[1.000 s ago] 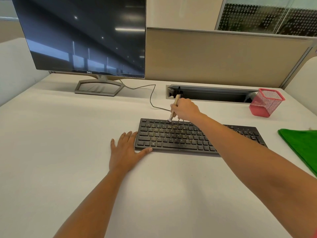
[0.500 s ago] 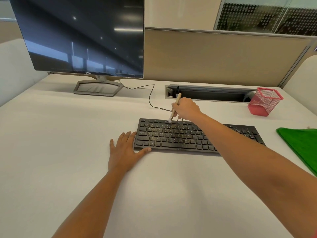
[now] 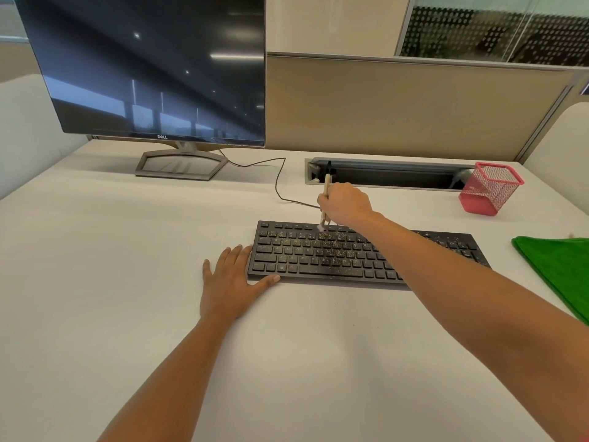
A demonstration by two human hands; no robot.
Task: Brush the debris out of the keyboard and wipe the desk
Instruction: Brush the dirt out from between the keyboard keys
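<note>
Two hands are at a black keyboard (image 3: 318, 256) in the centre of the frame; by my reading the brushing is in its early part.
From my remote seat I see the right hand (image 3: 345, 204) curled round a small wooden-handled brush (image 3: 325, 193), its pale bristles down on the top key rows near the back edge. The left hand (image 3: 229, 282) lies flat with straight fingers on the white desk (image 3: 127, 282), thumb against the keyboard's front left corner. Yellowish debris (image 3: 331, 247) speckles most of the middle keys, so much brushing is left. A green cloth (image 3: 561, 269) lies at the right edge of the frame, well apart from both hands, so I judge the desk wipe not yet started.
</note>
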